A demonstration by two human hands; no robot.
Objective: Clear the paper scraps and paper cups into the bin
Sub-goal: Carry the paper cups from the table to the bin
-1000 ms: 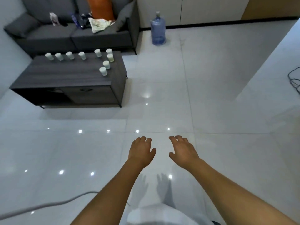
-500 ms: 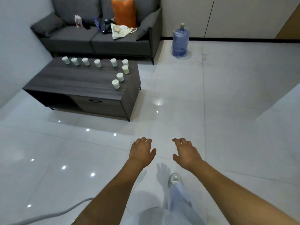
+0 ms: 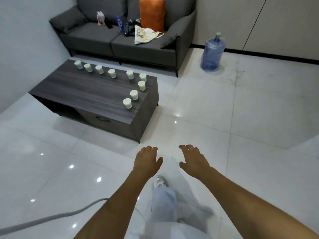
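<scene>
Several white paper cups [image 3: 127,103] stand upright on a dark wooden coffee table [image 3: 86,94], in a row along its far edge and down its right end. My left hand [image 3: 147,160] and my right hand [image 3: 193,160] are stretched out side by side over the white floor, palms down, fingers relaxed, holding nothing. Both hands are well short of the table, near its front right corner. No bin and no paper scraps are in view.
A grey sofa [image 3: 120,38] behind the table carries an orange cushion [image 3: 151,13], a cloth bag [image 3: 145,36] and small items. A blue water jug [image 3: 213,53] stands on the floor at the right. A grey cable [image 3: 51,219] crosses the floor at lower left.
The view has moved closer to the table and sofa, which now sit larger and more central. A leg and shoe have stepped forward. Both hands keep the same outstretched pose.
</scene>
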